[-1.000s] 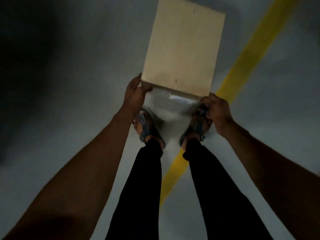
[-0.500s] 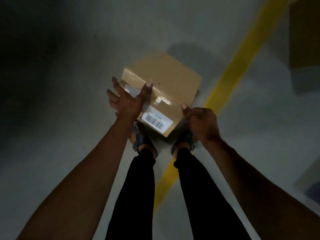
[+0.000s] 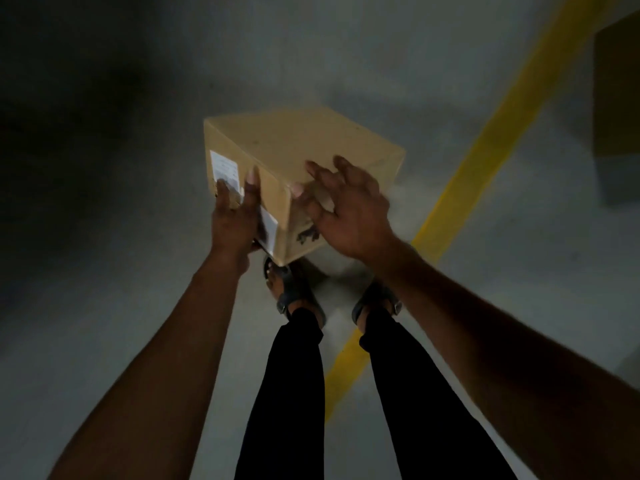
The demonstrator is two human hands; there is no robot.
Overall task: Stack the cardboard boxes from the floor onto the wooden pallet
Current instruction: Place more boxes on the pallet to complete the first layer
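Cardboard box (image 3: 304, 157) is the landmark, sitting centre frame, tilted with one corner pointing down at the person's feet. Can't tell if it's touching the floor (image 3: 121, 271) or just off it; frame is dark and motion-blurred.

Left hand (image 3: 235, 216) is on the box's left face, fingers straight and flat against it, fingertips over a white label (image 3: 225, 168). A second white label (image 3: 268, 226) sits lower on the same face, just right of that hand near the box's bottom corner. Not a curled grip, just pressing.

Right hand (image 3: 346, 209) is at the box's right face, fingers spread wide and relaxed, thumb near the vertical edge between the two faces. Can't tell if the palm is in contact or just beside the cardboard. Dark printed mark (image 3: 306, 235) on that face, partly covered by the hand.

Below the box: two feet in grey sandals (image 3: 294, 299), black trousers (image 3: 287, 393). Box's lowest corner is directly above the left sandal's toes.

Yellow floor line (image 3: 485, 150) runs diagonally to the right of the box, passing under the right foot. Further right of the box, at frame edge, another brown box (image 3: 616, 98) sits well apart from the first, only partly in view.
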